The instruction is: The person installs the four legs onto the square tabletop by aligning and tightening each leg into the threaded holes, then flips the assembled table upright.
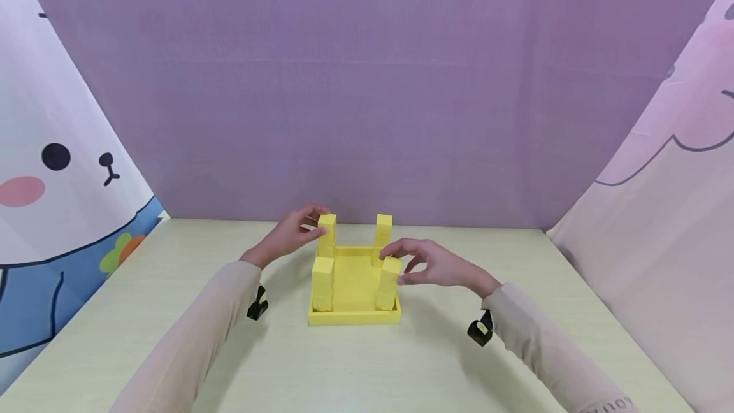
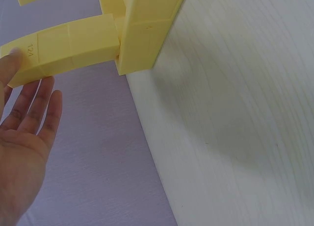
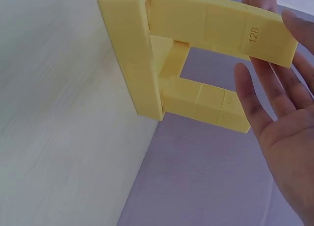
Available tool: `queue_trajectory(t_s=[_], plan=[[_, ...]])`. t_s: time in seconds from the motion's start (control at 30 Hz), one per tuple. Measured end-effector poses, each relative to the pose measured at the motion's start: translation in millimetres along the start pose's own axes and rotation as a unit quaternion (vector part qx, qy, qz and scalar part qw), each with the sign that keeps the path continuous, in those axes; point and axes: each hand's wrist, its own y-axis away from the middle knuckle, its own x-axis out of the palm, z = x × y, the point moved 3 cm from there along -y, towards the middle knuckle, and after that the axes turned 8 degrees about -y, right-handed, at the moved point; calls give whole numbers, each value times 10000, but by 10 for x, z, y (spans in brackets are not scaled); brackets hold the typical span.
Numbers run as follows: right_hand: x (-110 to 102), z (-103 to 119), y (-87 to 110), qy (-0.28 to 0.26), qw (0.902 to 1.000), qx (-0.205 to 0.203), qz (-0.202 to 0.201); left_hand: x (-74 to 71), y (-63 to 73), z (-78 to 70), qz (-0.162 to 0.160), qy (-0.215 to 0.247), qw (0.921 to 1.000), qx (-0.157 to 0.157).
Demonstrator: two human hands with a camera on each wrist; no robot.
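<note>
A yellow rectangular tray lies on the table with a yellow block column standing at each corner. My left hand pinches the top of the far left column, thumb on one face and fingers behind. At the near right column, which leans slightly, my right hand pinches the upper end between thumb and fingers. Seams divide the columns into stacked pieces; the gripped right one bears the number 128. The near left column and far right column stand untouched.
The pale wooden table spreads around the tray. A purple cloth backdrop hangs behind it, with cartoon-printed cloths at both sides. Dark bands with small mounts sit at both wrists.
</note>
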Motion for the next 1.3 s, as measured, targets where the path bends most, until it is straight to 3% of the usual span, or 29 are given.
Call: queue_trajectory(t_s=[0.2, 0.4, 0.63, 0.8, 0.97, 1.3], plan=[[-4, -26, -10, 15, 10000, 27, -62, 4, -12, 47, -5, -12, 10000, -57], [38, -21, -6, 260, 9971, 59, -714, 5, -20, 61, -7, 15, 10000, -96], [126, -35, 11, 444, 9873, 191, -1514, 16, -35, 80, 16, -19, 9999, -126], [175, -1, 25, 587, 9813, 318, -1805, 17, -40, 90, 12, -12, 9999, -140], [170, 7, 36, 592, 9831, 292, -1709, 8, -27, 57, -10, -3, 9999, -120], [37, -25, 15, 244, 9961, 239, -812, -3, -21, 8, 8, 78, 9998, -163]])
